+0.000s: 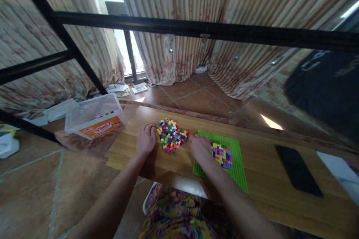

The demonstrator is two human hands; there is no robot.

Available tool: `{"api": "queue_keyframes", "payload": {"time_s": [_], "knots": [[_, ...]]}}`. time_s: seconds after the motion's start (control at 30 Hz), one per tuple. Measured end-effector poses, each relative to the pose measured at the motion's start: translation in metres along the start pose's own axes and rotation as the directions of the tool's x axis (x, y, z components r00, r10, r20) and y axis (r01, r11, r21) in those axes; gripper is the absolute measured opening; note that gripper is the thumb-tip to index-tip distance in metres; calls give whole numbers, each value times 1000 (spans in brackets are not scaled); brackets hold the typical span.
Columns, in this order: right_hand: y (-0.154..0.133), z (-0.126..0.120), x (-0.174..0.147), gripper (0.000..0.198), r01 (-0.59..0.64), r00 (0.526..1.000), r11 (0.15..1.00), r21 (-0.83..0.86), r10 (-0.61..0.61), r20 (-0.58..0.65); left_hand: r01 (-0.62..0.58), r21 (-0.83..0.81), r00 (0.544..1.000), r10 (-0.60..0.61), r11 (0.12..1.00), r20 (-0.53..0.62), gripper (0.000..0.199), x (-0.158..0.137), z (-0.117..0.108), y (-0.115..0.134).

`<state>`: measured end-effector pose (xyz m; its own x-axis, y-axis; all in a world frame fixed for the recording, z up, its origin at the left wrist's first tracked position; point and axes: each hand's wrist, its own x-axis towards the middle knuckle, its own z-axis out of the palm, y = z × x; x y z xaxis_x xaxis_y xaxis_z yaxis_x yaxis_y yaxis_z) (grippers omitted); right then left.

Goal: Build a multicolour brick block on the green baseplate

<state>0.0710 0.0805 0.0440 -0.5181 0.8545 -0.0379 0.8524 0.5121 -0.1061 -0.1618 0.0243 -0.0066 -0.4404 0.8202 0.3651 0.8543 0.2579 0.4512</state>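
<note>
A loose heap of small toy building bricks (171,136) in many colours lies on the wooden table. My left hand (146,139) rests on the tabletop at the heap's left edge, fingers loosely bent and pointing forward, with nothing seen in it. Over the left edge of a green baseplate (238,157) is my right hand (201,145). Its fingers are curled together towards the heap, and their tips are too small to show what they hold. Partly behind that wrist, a multicoloured block of joined bricks (222,154) sits on the baseplate, with grey bricks at its near right corner.
A black phone (298,170) and a white sheet (339,171) lie on the table (260,179) at the right. A clear plastic box (95,115) with an orange label stands on the floor at the left. A black metal bar (179,26) crosses beyond the table, before curtains.
</note>
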Motion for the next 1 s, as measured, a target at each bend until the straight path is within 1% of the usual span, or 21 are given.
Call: {"api": "queue_keyframes", "payload": {"time_s": [0.1,0.17,0.23,0.3,0.33,0.4,0.47,0.57,0.63,0.7,0.77,0.87,1.0], "knots": [[4,-1,-2,24,41,997,996,85,-35,-75,-52,-66,998,54,996,30,37,16,3,3],[7,-6,-10,22,83,985,974,209,-48,-166,-109,-107,991,116,988,65,38,31,8,8],[12,-16,-23,22,119,964,923,367,-18,-266,-178,-125,971,195,976,136,40,45,13,13],[20,-27,-39,22,132,942,846,517,56,-332,-237,-133,941,262,962,215,42,55,18,18],[25,-33,-48,23,121,933,806,580,108,-344,-264,-136,924,291,955,247,43,58,20,20],[38,-42,-65,25,75,930,744,664,187,-315,-317,-150,892,348,937,289,43,62,23,23],[54,-46,-80,26,18,901,695,718,300,-313,-368,-185,857,410,911,313,43,62,24,25],[78,-42,-96,30,-93,856,642,761,442,-268,-413,-253,814,479,875,328,41,60,25,28],[90,-35,-104,31,-158,836,616,772,500,-228,-420,-288,804,500,861,322,40,58,26,31],[95,-26,-110,31,-181,826,600,779,523,-211,-423,-312,804,511,851,304,40,54,27,33],[95,-17,-115,29,-149,830,600,786,507,-230,-428,-333,803,522,840,287,41,50,27,36],[92,-4,-118,25,-79,842,643,762,452,-294,-432,-361,794,539,826,283,40,44,26,42],[91,13,-119,19,-49,816,711,702,434,-382,-427,-379,792,542,821,282,37,36,25,50]]}}
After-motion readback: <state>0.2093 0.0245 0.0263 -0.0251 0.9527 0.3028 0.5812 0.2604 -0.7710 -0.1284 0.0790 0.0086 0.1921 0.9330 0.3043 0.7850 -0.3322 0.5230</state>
